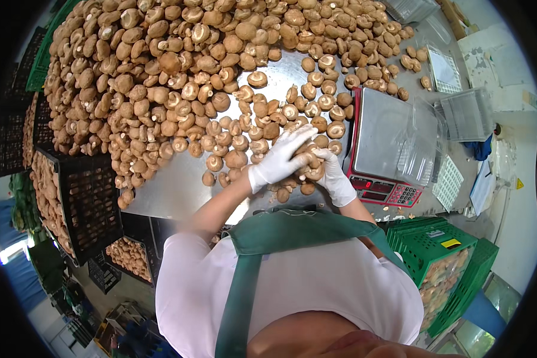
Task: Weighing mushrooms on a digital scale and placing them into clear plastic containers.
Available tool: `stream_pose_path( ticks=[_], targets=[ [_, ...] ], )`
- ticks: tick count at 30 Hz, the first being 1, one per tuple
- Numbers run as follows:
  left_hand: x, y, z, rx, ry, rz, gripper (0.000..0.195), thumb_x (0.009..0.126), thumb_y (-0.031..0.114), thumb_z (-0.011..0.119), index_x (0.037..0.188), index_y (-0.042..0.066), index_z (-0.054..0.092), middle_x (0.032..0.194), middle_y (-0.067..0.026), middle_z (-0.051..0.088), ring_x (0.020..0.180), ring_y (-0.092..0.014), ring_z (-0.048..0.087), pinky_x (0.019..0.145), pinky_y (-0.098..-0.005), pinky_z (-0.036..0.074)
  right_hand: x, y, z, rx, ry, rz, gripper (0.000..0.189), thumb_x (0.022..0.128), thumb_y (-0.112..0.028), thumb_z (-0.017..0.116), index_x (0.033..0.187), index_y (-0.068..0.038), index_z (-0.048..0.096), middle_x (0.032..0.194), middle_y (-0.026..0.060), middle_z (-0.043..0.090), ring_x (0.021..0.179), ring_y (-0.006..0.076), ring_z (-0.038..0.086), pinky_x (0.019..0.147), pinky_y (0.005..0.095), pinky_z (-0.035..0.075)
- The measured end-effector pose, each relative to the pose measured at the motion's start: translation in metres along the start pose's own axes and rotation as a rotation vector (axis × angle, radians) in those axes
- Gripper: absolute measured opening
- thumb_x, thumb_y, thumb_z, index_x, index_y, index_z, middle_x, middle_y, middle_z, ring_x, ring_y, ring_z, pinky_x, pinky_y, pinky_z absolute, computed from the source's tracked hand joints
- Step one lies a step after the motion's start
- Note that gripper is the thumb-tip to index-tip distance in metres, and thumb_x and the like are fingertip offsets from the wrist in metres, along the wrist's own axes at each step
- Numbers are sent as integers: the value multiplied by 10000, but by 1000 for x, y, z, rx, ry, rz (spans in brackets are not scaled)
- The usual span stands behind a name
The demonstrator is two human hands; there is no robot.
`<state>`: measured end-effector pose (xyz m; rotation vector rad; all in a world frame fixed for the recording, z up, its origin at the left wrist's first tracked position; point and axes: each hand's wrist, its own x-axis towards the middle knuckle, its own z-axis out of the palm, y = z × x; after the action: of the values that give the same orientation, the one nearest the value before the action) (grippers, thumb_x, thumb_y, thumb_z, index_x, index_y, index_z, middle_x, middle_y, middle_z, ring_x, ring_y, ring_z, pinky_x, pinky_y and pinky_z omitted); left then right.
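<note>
My left hand (282, 160), in a white glove, reaches over the steel table with its fingers stretched and its thumb against several brown shiitake mushrooms (313, 171). From the other side my right hand (337, 179), also gloved, curls its fingers and thumb onto the same cluster. The mushrooms are held between both hands; the palms and some of the mushrooms are hidden. Loose shiitake (235, 159) surround the hands, some caps up and some stems up. Right of my right hand stands a red digital scale (382, 134) with a metal pan and a lit display.
A large shiitake heap (161, 67) covers the table's far left. Clear plastic trays (416, 154) lie on the scale's right side, and more trays (465, 114) stand beyond. A black crate (89, 201) of mushrooms stands at left, green crates (434, 255) at lower right. A clipboard (481, 190) is at right.
</note>
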<state>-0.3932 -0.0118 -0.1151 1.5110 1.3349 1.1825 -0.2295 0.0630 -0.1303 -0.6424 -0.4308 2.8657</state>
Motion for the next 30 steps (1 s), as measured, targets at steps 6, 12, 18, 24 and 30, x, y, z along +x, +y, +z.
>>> stream_pose_path(
  ticks=[6, 12, 18, 24, 30],
  targets=[
    [71, -11, -41, -43, 135, -256, 518, 880, 340, 539, 1290, 37, 449, 1286, -168, 479, 1192, -253, 460, 1014, -364, 333, -15, 6, -19, 221, -93, -66, 745, 769, -301, 545, 1395, -30, 246, 1084, 173, 541, 910, 298, 550, 814, 440, 456],
    [207, -86, -51, 605, 186, -220, 720, 745, 478, 627, 1321, 104, 413, 1262, -218, 465, 1110, -337, 509, 941, -376, 405, -22, 11, -5, 187, -138, 16, 802, 740, -339, 543, 1408, -26, 227, 1309, 174, 420, 1139, 305, 482, 952, 424, 404],
    [249, -72, -15, 1020, -98, -341, 740, 607, 585, 665, 1266, 300, 490, 1390, -223, 268, 1119, -408, 470, 895, -465, 440, -23, 15, -8, 58, -82, -18, 784, 745, -357, 468, 1415, -43, 211, 1392, 203, 317, 1216, 346, 421, 997, 431, 380],
    [247, -72, -19, 852, -104, -457, 771, 597, 467, 681, 1307, 305, 428, 1428, -215, 223, 1158, -377, 468, 868, -514, 444, -26, 0, 7, 123, -52, 24, 711, 797, -304, 492, 1411, -53, 237, 1335, 151, 409, 1112, 277, 510, 865, 384, 463],
    [259, -67, -1, 1018, -50, -617, 909, 580, 447, 697, 1366, 187, 322, 1449, -226, 190, 1164, -361, 475, 829, -586, 418, -25, 12, -24, 187, -35, -35, 679, 809, -306, 425, 1408, -43, 243, 1340, 196, 379, 1101, 348, 481, 947, 441, 402]
  ],
)
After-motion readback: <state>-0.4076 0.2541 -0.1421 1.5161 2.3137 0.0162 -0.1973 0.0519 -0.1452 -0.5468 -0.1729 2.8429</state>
